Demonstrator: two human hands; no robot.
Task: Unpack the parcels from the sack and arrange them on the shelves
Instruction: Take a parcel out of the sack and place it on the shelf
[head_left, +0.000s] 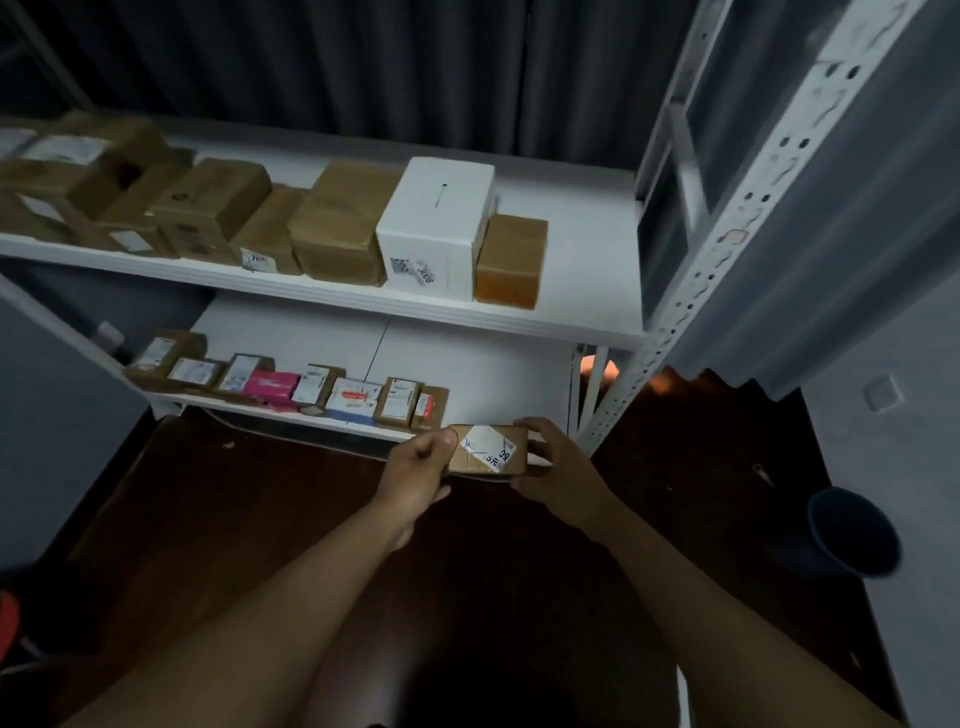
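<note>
A small brown cardboard parcel (488, 450) with a white label is held between both hands, just in front of the lower shelf (483, 358) and to the right of its row of parcels. My left hand (415, 470) grips its left end with the thumb on top. My right hand (550, 467) grips its right end, fingers curled over the far edge. The upper shelf (582, 291) carries several larger brown boxes and a white box (436, 228). The sack is not in view.
A row of small parcels (291, 387), one of them pink, lines the lower shelf's front edge. A perforated white shelf post (727, 244) rises at the right. A dark blue bucket (852, 535) stands on the dark wooden floor at the right. Dark curtains hang behind.
</note>
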